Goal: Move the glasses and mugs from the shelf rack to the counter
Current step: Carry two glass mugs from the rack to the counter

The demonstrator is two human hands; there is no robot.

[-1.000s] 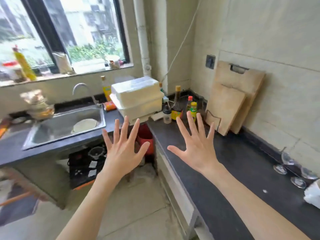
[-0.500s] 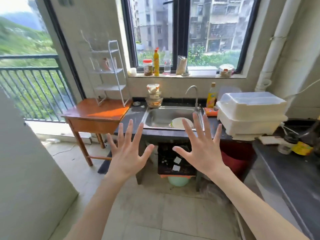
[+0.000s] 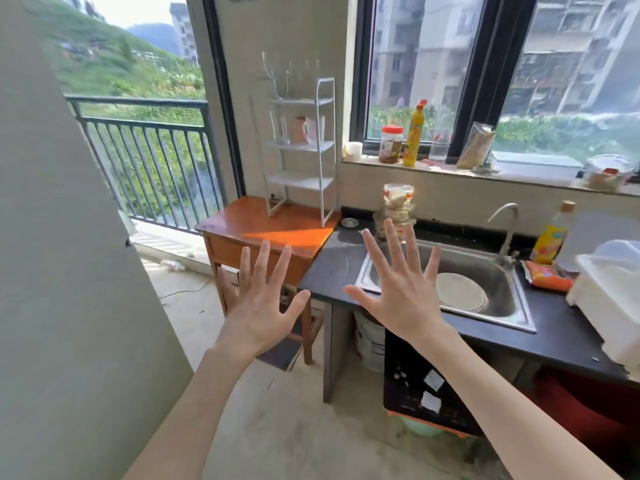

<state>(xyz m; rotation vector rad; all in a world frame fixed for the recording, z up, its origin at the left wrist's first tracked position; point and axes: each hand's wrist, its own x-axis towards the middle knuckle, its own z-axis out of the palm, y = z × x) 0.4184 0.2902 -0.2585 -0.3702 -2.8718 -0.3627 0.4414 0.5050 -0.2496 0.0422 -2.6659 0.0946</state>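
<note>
Hovering empty with fingers spread wide, the left hand (image 3: 258, 313) is facing the shelf rack (image 3: 300, 147), where glasses (image 3: 291, 76) and pink mugs (image 3: 304, 130) are sitting untouched; the right hand (image 3: 403, 294) is splayed too, above the tabletop (image 3: 332, 268). Judging by this, most carrying is remaining.

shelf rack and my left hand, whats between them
In the head view, only the orange wooden table that the shelf rack stands on; its bare sunlit top lies between the rack's feet and the left hand, which is open and empty.
</note>
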